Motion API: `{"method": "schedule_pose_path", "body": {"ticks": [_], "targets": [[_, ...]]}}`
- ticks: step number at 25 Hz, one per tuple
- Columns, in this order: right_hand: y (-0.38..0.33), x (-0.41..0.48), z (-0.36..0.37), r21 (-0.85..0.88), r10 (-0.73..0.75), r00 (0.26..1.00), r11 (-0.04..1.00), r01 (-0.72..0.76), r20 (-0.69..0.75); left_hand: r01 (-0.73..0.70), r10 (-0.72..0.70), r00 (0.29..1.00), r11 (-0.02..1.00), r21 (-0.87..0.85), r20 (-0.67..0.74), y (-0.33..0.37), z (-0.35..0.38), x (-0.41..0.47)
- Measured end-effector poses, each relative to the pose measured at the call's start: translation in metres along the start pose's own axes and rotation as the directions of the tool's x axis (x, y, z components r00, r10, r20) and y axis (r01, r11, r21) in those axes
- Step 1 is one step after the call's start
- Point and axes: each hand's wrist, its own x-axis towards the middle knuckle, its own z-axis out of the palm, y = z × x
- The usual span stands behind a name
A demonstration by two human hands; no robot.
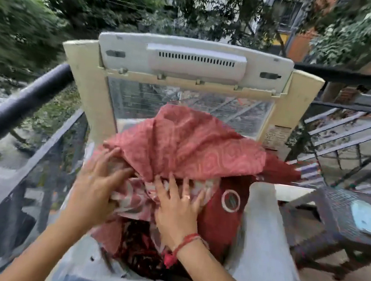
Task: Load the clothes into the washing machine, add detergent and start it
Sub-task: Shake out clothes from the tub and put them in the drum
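Your count at this station:
- One cream-white plastic top-loading washing machine (pixel 260 229), with one raised lid (pixel 125 52).
- Three cloths you can tell apart in the heap:
  - one pink swirl-patterned cloth (pixel 191 145)
  - one pink-and-cream striped cloth (pixel 132 194)
  - one dark red curtain (pixel 216 222), showing one white ring eyelet (pixel 222 200)
- Two hands of yours: left hand (pixel 101 184), right hand (pixel 176 208).
- One red thread bracelet (pixel 185 241).
- One finger ring (pixel 187 196).
- One dark woven wicker bench (pixel 333 217).
- One pale blue flat packet (pixel 365 218).
- One black metal railing (pixel 22 103).

Piled pink cloth (pixel 186 145) hid most of the tub of the washing machine (pixel 260 229), whose front ran off the bottom edge. The lid's label (pixel 276 136) was too small to read. The foliage (pixel 13 23) at left was smeared.
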Motion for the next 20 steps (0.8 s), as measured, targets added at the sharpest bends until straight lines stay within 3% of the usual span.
{"method": "schedule_pose_path", "body": {"ticks": [1, 2, 3, 4, 5, 7, 9, 12, 13, 15, 16, 17, 18, 20], "targets": [[0.009, 0.001, 0.033, -0.029, 0.011, 0.949, 1.000, -0.002, 0.314, -0.026, 0.021, 0.972, 0.999, 0.021, 0.234, 0.002, 0.026, -0.006], [0.021, -0.004, 0.056, -0.039, 0.005, 0.824, 0.999, 0.021, 0.566, -0.037, 0.026, 0.875, 0.999, 0.013, 0.483, 0.012, 0.047, -0.009], [0.033, -0.010, 0.069, -0.039, -0.012, 0.701, 0.998, 0.056, 0.713, -0.010, 0.021, 0.711, 1.000, -0.019, 0.703, 0.023, 0.068, -0.011], [0.040, -0.014, 0.067, -0.013, -0.033, 0.627, 0.998, 0.069, 0.778, 0.001, 0.026, 0.542, 0.999, -0.032, 0.840, 0.037, 0.087, -0.011], [0.047, -0.014, 0.062, 0.043, -0.063, 0.621, 0.998, 0.047, 0.781, -0.009, 0.052, 0.434, 0.999, -0.053, 0.899, 0.048, 0.108, -0.010], [0.065, -0.011, 0.051, 0.156, -0.068, 0.734, 0.986, -0.053, 0.676, -0.057, 0.080, 0.359, 0.996, -0.063, 0.930, 0.066, 0.129, -0.002], [0.086, -0.016, 0.041, 0.170, 0.030, 0.836, 0.974, -0.146, 0.549, -0.118, 0.064, 0.375, 0.993, -0.021, 0.925, 0.076, 0.149, 0.005], [0.107, -0.030, 0.037, 0.153, 0.127, 0.859, 0.961, -0.230, 0.497, -0.212, 0.096, 0.415, 0.977, -0.006, 0.905, 0.094, 0.132, 0.008], [0.110, -0.033, 0.037, 0.150, 0.141, 0.875, 0.961, -0.234, 0.464, -0.202, 0.171, 0.500, 0.976, -0.077, 0.849, 0.096, 0.116, 0.007], [0.104, -0.026, 0.033, 0.152, 0.140, 0.921, 0.967, -0.207, 0.363, -0.258, 0.323, 0.784, 0.946, -0.196, 0.530, 0.090, 0.088, 0.004], [0.098, -0.017, 0.030, 0.148, 0.116, 0.938, 0.974, -0.172, 0.328, -0.283, 0.321, 0.862, 0.947, -0.153, 0.393, 0.081, 0.076, 0.006], [0.089, -0.005, 0.031, 0.128, 0.079, 0.943, 0.984, -0.126, 0.323, -0.224, 0.240, 0.897, 0.971, -0.086, 0.371, 0.071, 0.073, 0.008], [0.079, 0.009, 0.036, 0.095, 0.037, 0.938, 0.993, -0.074, 0.344, -0.116, 0.117, 0.881, 0.993, -0.031, 0.458, 0.059, 0.074, 0.011], [0.063, 0.039, 0.056, 0.006, -0.044, 0.910, 0.999, 0.045, 0.413, 0.052, -0.105, 0.707, 0.994, 0.096, 0.699, 0.039, 0.091, 0.015]]}}
